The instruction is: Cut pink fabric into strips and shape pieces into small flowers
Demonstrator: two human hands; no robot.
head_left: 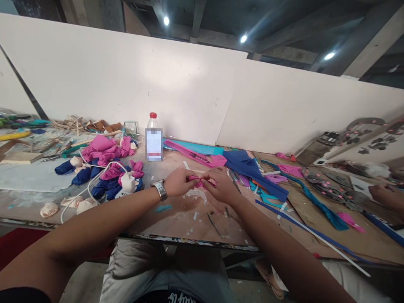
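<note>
Both hands meet over the middle of the table, pinching one small piece of pink fabric (199, 180) between them. My left hand (178, 182), with a metal watch on its wrist, grips the piece from the left. My right hand (222, 185) closes on its other side, and the fingers partly cover it. Just behind the hands lies a flat pink strip (192, 153). A dark blue cloth (243, 164) spreads to the right of it. Left of my forearm is a heap of gathered pink fabric pieces (102, 149) mixed with dark blue and cream ones.
A red-capped bottle (153, 122) stands behind my left hand. A white charger (127, 182) with its cable lies on the left heap. Wood scraps (74, 124) sit at the far left. At the right edge another person's hand (383, 195) shows near a long teal strip (311, 195).
</note>
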